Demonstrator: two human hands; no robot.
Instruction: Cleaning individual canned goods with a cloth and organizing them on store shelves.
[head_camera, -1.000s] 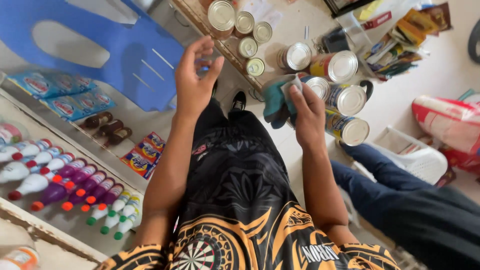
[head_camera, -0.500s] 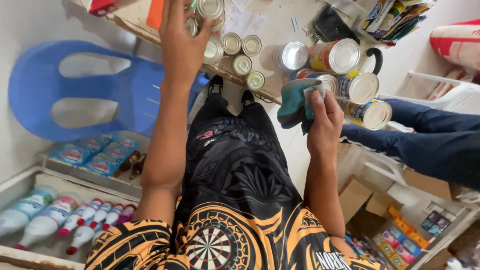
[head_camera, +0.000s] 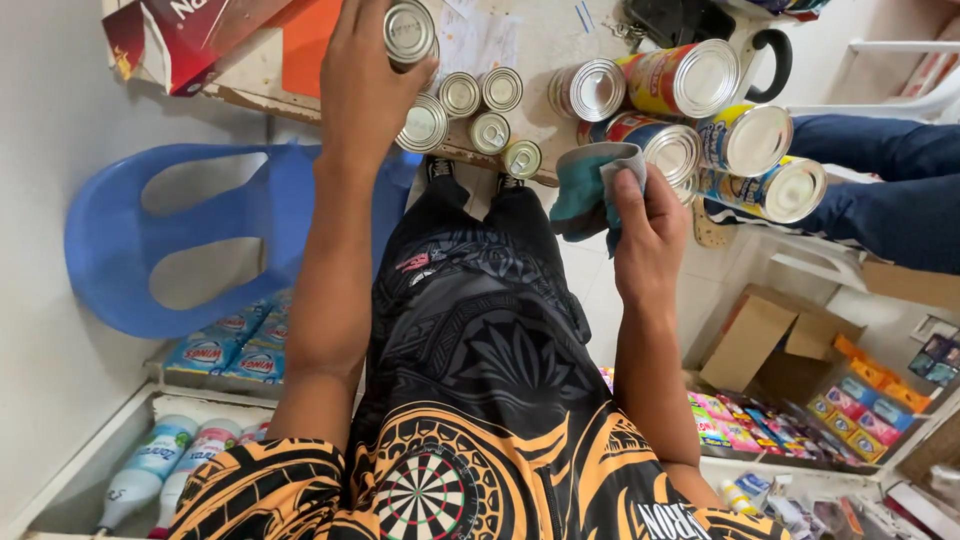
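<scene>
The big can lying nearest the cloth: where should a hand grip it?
Grip the big can around its round side wall, coming from above. It lies on its side, its silver end facing the table edge, other cans crowding its right; the right hand holding the cloth is nearest.

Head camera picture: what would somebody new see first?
First, the cluster of shiny tin cans on the worn table edge at the top. The left hand grips a small can there, and the right hand holds a teal cloth by the big cans. A blue plastic chair stands out at the left, beside the dartboard-print shirt.
</scene>
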